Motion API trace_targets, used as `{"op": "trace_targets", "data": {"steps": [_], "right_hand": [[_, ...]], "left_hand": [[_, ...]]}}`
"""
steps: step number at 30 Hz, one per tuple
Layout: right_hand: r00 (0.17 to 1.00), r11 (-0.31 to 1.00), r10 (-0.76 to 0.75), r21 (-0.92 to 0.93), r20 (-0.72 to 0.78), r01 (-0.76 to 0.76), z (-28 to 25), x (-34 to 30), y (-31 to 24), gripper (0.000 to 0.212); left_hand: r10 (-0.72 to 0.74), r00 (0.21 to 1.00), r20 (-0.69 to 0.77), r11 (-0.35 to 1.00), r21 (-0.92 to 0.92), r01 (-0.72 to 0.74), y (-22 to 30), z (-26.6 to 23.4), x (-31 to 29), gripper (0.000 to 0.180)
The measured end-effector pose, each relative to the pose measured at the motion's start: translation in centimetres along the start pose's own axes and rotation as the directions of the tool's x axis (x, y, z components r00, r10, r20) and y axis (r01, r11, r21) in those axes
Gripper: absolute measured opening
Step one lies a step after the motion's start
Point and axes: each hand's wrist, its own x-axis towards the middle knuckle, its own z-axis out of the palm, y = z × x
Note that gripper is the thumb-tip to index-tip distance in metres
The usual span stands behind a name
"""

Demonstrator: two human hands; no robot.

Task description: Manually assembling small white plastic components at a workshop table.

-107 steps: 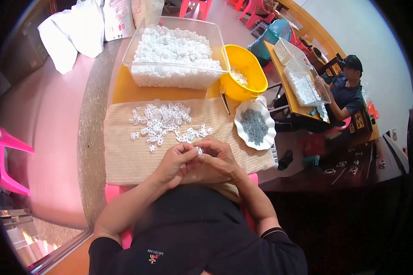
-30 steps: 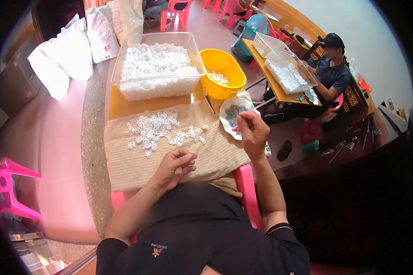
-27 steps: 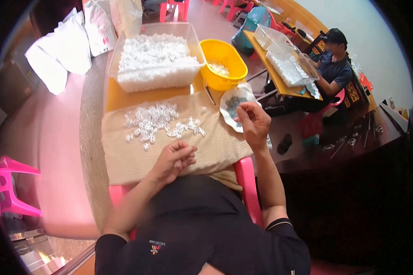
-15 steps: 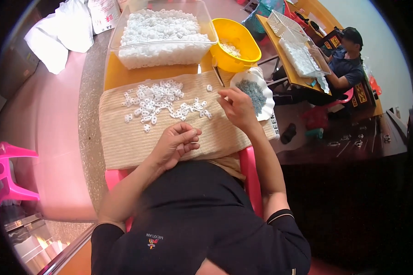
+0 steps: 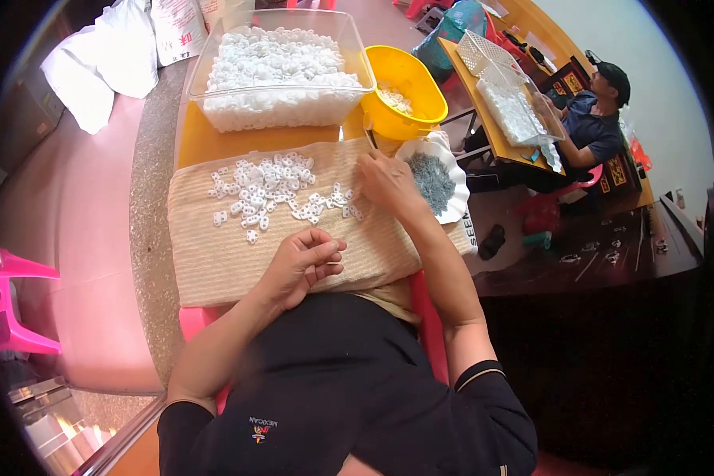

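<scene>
My left hand is held above the front of the beige ribbed cloth, thumb and fingers pinched together; anything between them is too small to make out. Reaching forward, my right hand has its fingers bunched low over the cloth near the far edge, and their tips are partly hidden. A heap of small white plastic pieces with holes lies left of it, with a smaller cluster between the hands. Beside my right hand, a white scalloped dish holds grey-blue small bits. A slim dark tool points toward that hand.
Behind the cloth stand a clear bin full of white pieces and a yellow tub. To the right, another person sits at a table with a white basket. A pink stool and white sacks are on the left.
My right hand has moved left and lowered to the cloth, away from the dish, covering the spot where a lone white piece lay. My left hand keeps its pinch, nearly still.
</scene>
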Motion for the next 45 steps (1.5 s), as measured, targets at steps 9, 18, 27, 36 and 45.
{"op": "trace_targets", "data": {"steps": [9,18,27,36,45], "right_hand": [[0.666,0.959,0.053,0.223,-0.744,0.173,-6.8,-0.7,0.1,0.006],[0.641,0.985,0.165,0.152,-0.75,-0.075,-7.3,2.9,7.4,0.017],[0.966,0.805,0.111,0.591,-0.234,0.051,-1.7,-0.7,0.8,0.015],[0.994,0.891,-0.112,0.443,-0.005,0.103,-0.8,-0.4,-2.7,0.017],[0.99,0.918,-0.133,0.384,0.051,0.103,-0.5,0.2,-3.2,0.015]], "left_hand": [[0.002,1.0,-0.021,1.0,0.015,-0.001,0.1,0.2,-0.3,0.007],[-0.001,1.0,-0.019,1.0,0.021,0.001,-0.1,0.4,-0.1,0.007],[0.001,1.0,-0.005,1.0,-0.011,-0.001,0.0,0.0,0.0,0.009],[-0.006,1.0,-0.011,1.0,-0.003,0.006,0.0,0.0,-0.1,0.01],[-0.015,1.0,-0.018,1.0,0.004,0.015,0.0,0.0,-0.2,0.009]]}}
